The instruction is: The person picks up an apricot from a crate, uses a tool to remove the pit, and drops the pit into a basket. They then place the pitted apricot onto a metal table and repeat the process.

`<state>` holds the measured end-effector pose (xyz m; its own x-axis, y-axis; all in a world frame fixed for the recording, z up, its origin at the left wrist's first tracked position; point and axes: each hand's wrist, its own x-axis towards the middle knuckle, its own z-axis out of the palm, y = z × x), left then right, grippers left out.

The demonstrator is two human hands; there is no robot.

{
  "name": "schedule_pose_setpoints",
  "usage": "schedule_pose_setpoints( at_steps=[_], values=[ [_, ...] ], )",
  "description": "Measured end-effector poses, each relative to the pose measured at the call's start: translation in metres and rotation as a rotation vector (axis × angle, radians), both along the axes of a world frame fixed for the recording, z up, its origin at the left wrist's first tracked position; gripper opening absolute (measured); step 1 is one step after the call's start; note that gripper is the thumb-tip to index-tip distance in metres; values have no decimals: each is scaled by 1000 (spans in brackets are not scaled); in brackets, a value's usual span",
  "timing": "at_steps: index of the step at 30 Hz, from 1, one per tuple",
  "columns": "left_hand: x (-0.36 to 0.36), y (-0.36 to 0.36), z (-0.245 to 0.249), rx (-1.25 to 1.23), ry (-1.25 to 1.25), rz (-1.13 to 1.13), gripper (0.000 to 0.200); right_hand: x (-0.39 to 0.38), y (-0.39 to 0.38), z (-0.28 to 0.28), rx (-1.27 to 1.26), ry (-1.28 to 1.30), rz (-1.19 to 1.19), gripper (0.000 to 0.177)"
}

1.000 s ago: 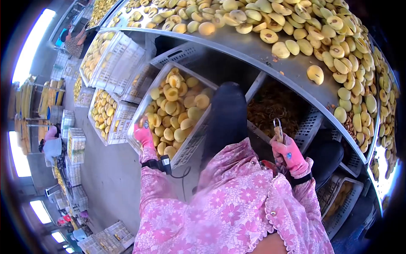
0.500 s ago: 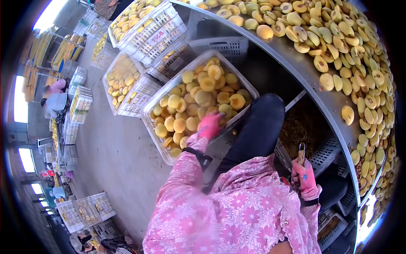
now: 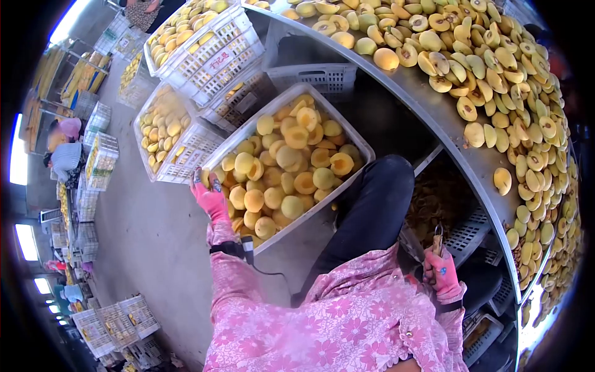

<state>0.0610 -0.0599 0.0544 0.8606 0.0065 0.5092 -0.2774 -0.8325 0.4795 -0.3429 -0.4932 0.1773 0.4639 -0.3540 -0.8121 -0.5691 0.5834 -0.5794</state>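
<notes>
My left hand (image 3: 212, 199), in a pink glove, is at the left corner of a white plastic crate (image 3: 297, 224), fingers and thumb closed around its rim. Halved yellow peaches (image 3: 288, 156) fill this crate, some showing hollowed centres. Low on the right, my right hand (image 3: 441, 270), gloved in pink too, is closed around the wooden handle of a small tool with a metal loop (image 3: 439, 233) at its tip. The right hand is near my lap, beside the metal table's edge.
Cut peach halves (image 3: 489, 68) cover much of the curved metal table (image 3: 427, 115). Stacked crates of peaches (image 3: 204, 59) stand behind, with another full crate (image 3: 170, 136) beside them. Dark scraps (image 3: 437, 201) lie below the table. People (image 3: 67, 152) are in the far left background.
My left hand has moved from the crate's near side, over the fruit, left to its left corner. My right hand keeps hold of the tool. The view has shifted slightly.
</notes>
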Motion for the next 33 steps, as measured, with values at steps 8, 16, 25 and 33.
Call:
schedule_pose_setpoints(
  at_steps=[8, 16, 25, 33],
  values=[
    [23, -100, 19, 201, 147, -230, 56, -6, -2, -3, -22, 6, -14, 14],
    [36, -229, -11, 317, 286, -633, 47, -1, -1, 4, -48, 23, -46, 14],
    [-12, -49, 93, -481, 904, -490, 47, -3, 2, -8, -64, 64, -34, 14],
    [-98, 57, 63, -488, 1206, -229, 47, 4, 8, -15, 14, 23, 3, 14]
  ],
)
